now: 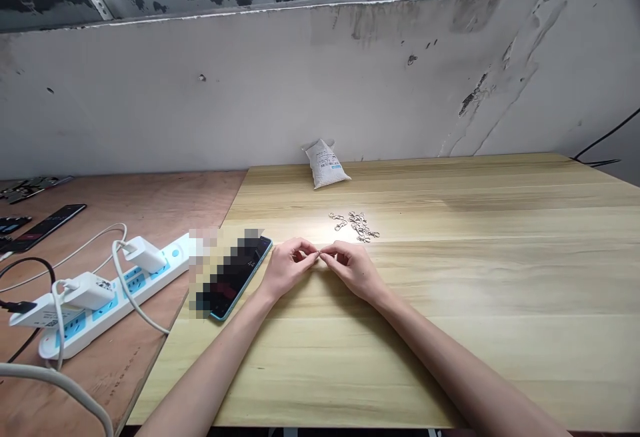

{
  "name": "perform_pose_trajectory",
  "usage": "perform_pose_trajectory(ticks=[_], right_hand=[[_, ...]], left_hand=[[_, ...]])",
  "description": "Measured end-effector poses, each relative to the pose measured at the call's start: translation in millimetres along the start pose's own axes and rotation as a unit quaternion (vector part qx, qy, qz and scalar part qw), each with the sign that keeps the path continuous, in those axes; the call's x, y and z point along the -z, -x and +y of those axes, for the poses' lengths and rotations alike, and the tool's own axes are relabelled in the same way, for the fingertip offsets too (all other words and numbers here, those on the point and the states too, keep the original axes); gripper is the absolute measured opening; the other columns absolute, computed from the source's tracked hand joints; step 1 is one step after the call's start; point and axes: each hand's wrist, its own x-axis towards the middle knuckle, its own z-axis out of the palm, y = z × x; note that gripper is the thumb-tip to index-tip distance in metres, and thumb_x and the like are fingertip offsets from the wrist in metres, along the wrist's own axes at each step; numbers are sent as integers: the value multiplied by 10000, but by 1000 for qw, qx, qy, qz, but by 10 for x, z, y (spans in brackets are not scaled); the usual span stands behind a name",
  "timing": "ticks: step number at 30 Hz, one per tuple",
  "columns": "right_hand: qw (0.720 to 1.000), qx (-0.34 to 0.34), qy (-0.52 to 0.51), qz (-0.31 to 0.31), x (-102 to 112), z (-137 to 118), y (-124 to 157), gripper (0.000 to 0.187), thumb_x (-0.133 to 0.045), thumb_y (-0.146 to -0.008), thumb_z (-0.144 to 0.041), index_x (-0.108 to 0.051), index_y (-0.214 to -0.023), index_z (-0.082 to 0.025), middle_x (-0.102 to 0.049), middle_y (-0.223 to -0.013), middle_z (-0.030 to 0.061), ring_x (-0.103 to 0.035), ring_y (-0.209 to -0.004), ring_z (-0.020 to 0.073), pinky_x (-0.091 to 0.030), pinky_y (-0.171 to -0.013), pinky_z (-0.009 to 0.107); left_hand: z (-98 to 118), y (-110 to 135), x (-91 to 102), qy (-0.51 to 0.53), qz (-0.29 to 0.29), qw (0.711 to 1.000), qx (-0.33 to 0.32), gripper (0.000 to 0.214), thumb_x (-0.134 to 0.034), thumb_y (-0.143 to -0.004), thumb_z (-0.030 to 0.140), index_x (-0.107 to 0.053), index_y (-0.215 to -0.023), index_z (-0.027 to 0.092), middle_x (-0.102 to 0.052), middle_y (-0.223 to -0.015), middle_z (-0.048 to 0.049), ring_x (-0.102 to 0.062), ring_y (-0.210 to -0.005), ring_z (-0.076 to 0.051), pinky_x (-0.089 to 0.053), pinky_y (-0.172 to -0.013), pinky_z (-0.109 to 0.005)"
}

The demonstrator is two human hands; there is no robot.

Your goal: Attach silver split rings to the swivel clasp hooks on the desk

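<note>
My left hand [290, 265] and my right hand [350, 267] rest on the light wooden table [450, 277], fingertips meeting in a pinch around a tiny metal piece [319, 252] too small to name. Both hands have their fingers curled and pressed together. Just beyond them lies a small heap of silver metal clasps [356, 224]. A small white bag [326, 163] stands further back near the wall.
A phone with a blue case [240, 275] lies left of my left hand. A white and blue power strip [107, 293] with chargers and cables sits on the reddish board at left. More phones [47, 225] lie at far left. The wall runs along the back.
</note>
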Motion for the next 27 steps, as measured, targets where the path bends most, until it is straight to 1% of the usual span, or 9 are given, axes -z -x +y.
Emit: perform_pose_trajectory(ticks=[5,10,15,18,21,24,27], right_hand=[[1000,-13,6,22,6,-13,-6,169,-599,-903,-286,-734,-844,-204,-684,-718,14,-509,-573,114,-383,-561,249],[999,-32,-21,38,14,-3,-7,193,-609,-898,-333,-739,-830,-207,-675,-706,12,-495,-564,117,-372,-548,257],[998,-27,-48,16,24,-21,-12,195,-597,-905,-322,-754,-874,-210,-669,-713,17,-496,-593,124,-374,-565,260],[998,-14,-57,9,22,-20,-14,181,-597,-901,-293,-759,-910,-213,-661,-735,24,-522,-631,131,-389,-582,259],[998,-10,-55,-3,14,-3,-10,188,-583,-901,-263,-759,-942,-212,-621,-748,26,-522,-640,130,-401,-580,258],[998,-8,-57,-21,13,19,-3,226,-553,-895,-211,-748,-1007,-213,-578,-767,17,-506,-621,117,-413,-571,254],[998,0,-63,-23,23,49,-3,268,-524,-883,-176,-737,-1040,-214,-593,-800,26,-534,-639,120,-436,-576,256]], left_hand=[[16,16,-3,-9,-18,1000,3,138,-632,-869,297,-727,-888,199,-732,-884,-36,-656,-718,-138,-514,-618,-231],[-6,13,-21,-6,-23,1000,-8,167,-651,-858,307,-734,-971,216,-725,-958,-49,-668,-768,-155,-530,-631,-250],[-36,-4,-23,-15,-10,1000,-11,157,-605,-887,280,-740,-930,213,-737,-960,-43,-676,-810,-161,-538,-703,-270],[-25,-5,-13,-25,-7,1000,-6,149,-598,-882,272,-725,-909,198,-738,-939,-42,-669,-763,-152,-531,-670,-259],[-15,-2,-6,-44,-4,999,-5,145,-580,-885,264,-705,-887,191,-730,-927,-40,-653,-719,-140,-518,-633,-247],[-19,-6,-1,-57,3,998,-2,138,-568,-887,256,-686,-882,185,-722,-911,-39,-641,-687,-130,-510,-627,-245],[-23,-15,4,-58,9,998,4,133,-582,-882,267,-681,-871,180,-721,-897,-43,-636,-675,-130,-506,-624,-247]])
